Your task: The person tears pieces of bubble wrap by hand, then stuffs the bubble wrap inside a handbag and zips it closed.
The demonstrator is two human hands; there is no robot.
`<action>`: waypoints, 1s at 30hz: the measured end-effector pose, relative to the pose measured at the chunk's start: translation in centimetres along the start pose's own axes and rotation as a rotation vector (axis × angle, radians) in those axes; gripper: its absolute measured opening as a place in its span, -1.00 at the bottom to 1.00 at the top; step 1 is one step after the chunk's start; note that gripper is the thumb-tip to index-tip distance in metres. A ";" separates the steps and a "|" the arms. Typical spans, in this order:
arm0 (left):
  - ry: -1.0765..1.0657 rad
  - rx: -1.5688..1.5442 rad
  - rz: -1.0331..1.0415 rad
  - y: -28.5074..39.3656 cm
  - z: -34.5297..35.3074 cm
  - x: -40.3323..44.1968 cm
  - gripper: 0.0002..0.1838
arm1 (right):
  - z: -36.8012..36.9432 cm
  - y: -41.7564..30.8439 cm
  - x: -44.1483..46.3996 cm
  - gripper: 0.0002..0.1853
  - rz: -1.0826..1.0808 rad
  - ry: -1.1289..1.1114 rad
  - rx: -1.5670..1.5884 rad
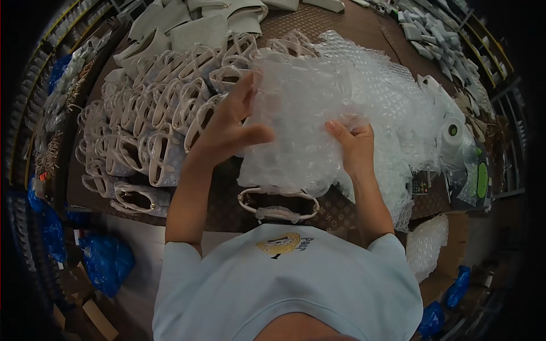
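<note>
A clear bubble wrap sheet (pixel 301 113) hangs upright in front of my chest. My right hand (pixel 357 141) pinches its right side between thumb and fingers. My left hand (pixel 233 122) is at the sheet's left edge, thumb and fingers spread apart and slightly blurred; its thumb overlaps the front of the sheet. Just below, at the table's near edge, stands a handbag (pixel 278 215) with pale looped handles and a dark opening; the sheet hides its far part.
Many pale handbags (pixel 142 113) in clear wrapping crowd the table's left. Flat pale bag pieces (pixel 199 31) lie at the back. A bubble wrap stack (pixel 392 108) and a clear film roll (pixel 453 130) are on the right. Blue bags (pixel 105 258) sit on the floor.
</note>
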State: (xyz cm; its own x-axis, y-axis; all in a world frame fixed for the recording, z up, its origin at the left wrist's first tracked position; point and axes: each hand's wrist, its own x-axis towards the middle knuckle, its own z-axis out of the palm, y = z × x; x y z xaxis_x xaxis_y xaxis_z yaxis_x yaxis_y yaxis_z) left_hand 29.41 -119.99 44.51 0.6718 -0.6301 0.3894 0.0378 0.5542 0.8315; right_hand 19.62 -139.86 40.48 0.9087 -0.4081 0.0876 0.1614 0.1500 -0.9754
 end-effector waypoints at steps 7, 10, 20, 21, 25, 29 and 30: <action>0.079 0.914 0.016 1.7 0.8 -0.8 -0.48 | 0.5 -6.2 -1.4 0.04 -0.621 -0.047 -0.441; -0.182 1.162 0.205 1.8 1.9 -1.0 -0.56 | 1.6 -7.9 -2.3 0.14 -0.823 -0.176 -0.931; 0.448 -0.091 -0.069 1.1 -2.3 -6.1 -0.25 | 1.4 -5.8 -2.5 -0.61 -1.173 0.008 -1.015; 0.457 -0.094 -0.065 1.0 -1.9 -6.2 -0.25 | 2.5 -5.1 -3.5 -0.60 -1.182 -0.186 -1.059; 0.295 -0.109 -0.196 0.9 -1.2 -5.9 -0.24 | 4.7 -2.0 -6.3 -0.52 -1.028 -0.746 -1.034; 0.165 0.259 -0.325 0.1 -1.2 -7.4 -0.38 | 4.6 -3.7 -6.2 -0.41 -0.743 -0.911 -1.021; 0.101 0.352 -0.368 -0.2 -1.2 -7.9 -0.39 | 4.2 -4.2 -5.4 -0.41 -0.731 -0.907 -1.020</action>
State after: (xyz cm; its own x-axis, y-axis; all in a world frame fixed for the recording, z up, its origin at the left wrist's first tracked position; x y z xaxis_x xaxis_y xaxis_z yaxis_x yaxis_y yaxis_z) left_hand 24.92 -114.46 40.80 0.7295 -0.6837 0.0201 0.0461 0.0784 0.9959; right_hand 15.69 -134.46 44.92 0.7330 0.6047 0.3116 0.6801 -0.6426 -0.3528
